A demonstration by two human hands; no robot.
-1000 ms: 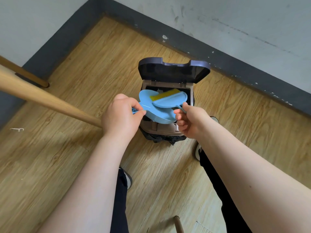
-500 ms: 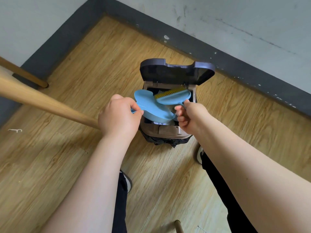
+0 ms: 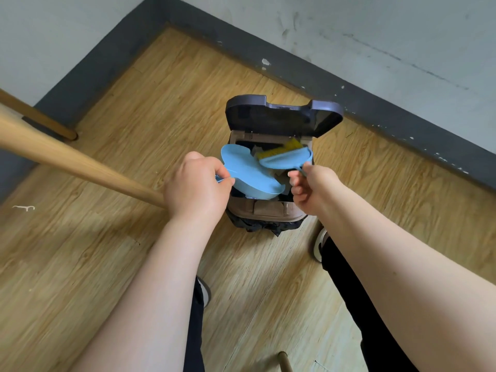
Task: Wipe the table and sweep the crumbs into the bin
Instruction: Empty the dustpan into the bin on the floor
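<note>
Left hand (image 3: 197, 183) pinches the handle of the blue dustpan (image 3: 249, 174), tipped over the open bin (image 3: 268, 208); right hand (image 3: 311, 189) grips the handle of the blue brush (image 3: 287, 158), yellow bristles inside the pan mouth. Judgement: both tools thin, stiff, light plastic, probably smooth; hold at handles, as now. Crumbs not discernible. Both handles hidden in the fists; bin contents dark, indistinct; pedal and table out of view; lid (image 3: 281, 118) raised behind

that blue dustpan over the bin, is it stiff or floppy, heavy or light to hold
Likely stiff: the blue dustpan keeps its scoop shape, held only by its handle over the bin. Probably light: the left hand carries it with a fingertip pinch. Smooth plastic, possibly slippery.
</note>
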